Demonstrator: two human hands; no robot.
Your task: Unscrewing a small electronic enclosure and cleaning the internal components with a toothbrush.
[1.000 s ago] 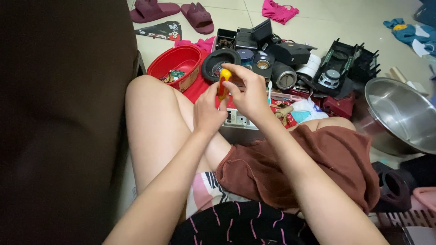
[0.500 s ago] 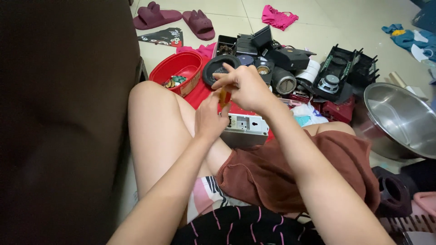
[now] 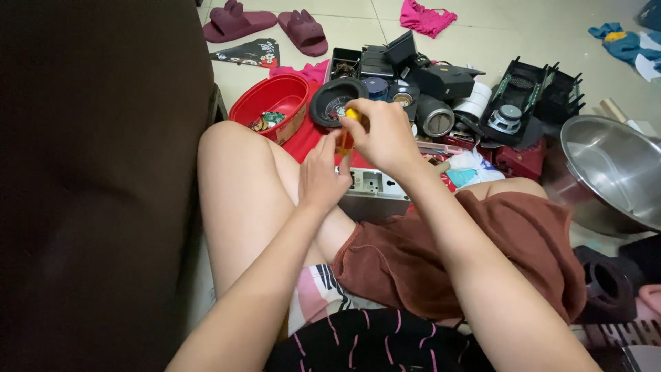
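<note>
My right hand is closed around the yellow and orange handle of a screwdriver, held upright over a grey metal device box. The box rests between my knees on the floor. My left hand sits just below the right one, fingers against the lower part of the screwdriver and the box's left end. The tool's tip is hidden behind my hands.
A red plastic bowl with small parts stands beyond my left knee. Black speaker parts and casings lie behind the box. A steel basin is at the right; a dark sofa side fills the left. Slippers lie far back.
The view shifted slightly; both hands stay together on the screwdriver over the box, with my right hand lowering a little toward the box.
</note>
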